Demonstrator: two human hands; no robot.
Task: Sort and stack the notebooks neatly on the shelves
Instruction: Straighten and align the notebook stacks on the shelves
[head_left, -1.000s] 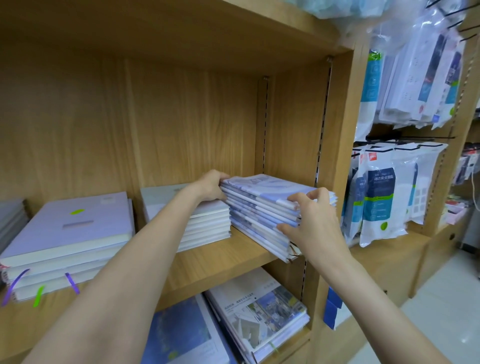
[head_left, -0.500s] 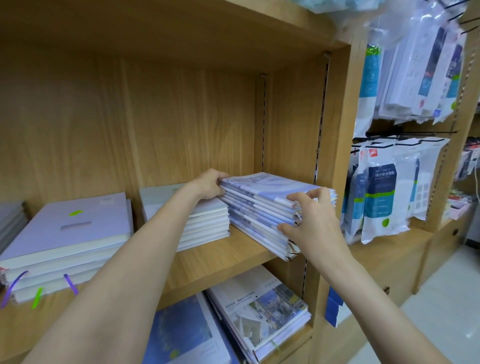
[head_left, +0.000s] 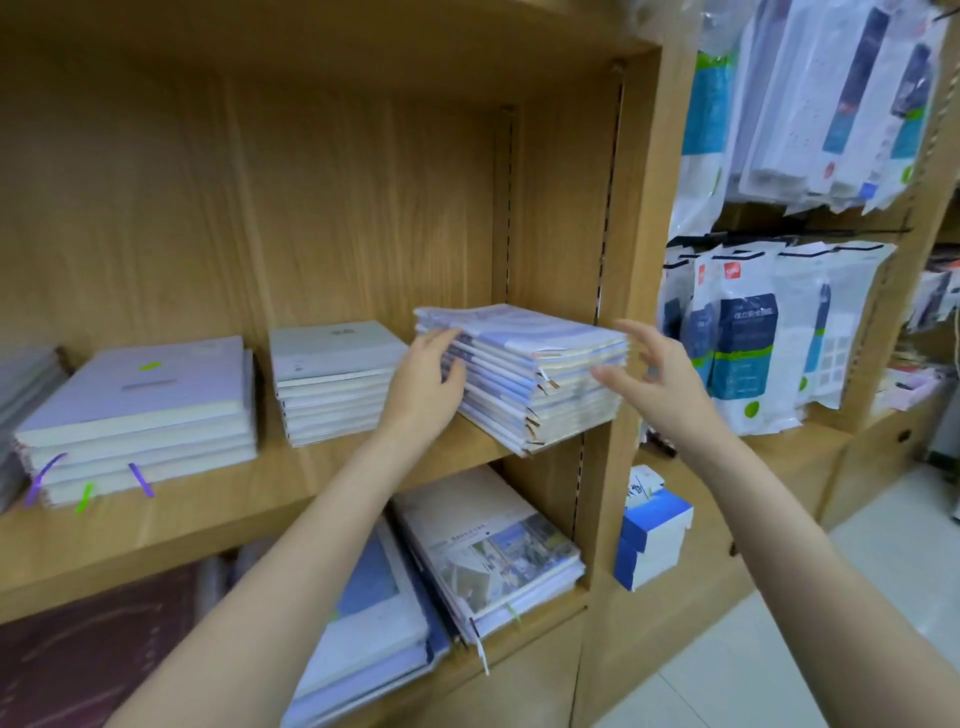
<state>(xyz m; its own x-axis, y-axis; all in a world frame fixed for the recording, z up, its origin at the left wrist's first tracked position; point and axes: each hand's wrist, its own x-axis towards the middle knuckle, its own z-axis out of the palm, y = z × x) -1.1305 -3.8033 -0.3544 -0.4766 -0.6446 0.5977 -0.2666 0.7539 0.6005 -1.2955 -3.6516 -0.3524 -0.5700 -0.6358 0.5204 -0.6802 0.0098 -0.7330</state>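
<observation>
On wood shelf (head_left: 322, 457), notebook stack (head_left: 524, 374) btwn hands: left fingers (head_left: 441, 345) touching, right fingers (head_left: 631, 332) just off.

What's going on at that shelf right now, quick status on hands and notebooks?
Left hand flat against blue notebook stack. Right hand open, just off its corner. Stack's front corner overhangs shelf. Nothing in the way.

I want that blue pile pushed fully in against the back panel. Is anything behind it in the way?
Nothing visible blocks it. The blue notebook stack overhangs the shelf front, left hand touching its side, right hand open beside it. The space directly behind is hidden.
</observation>
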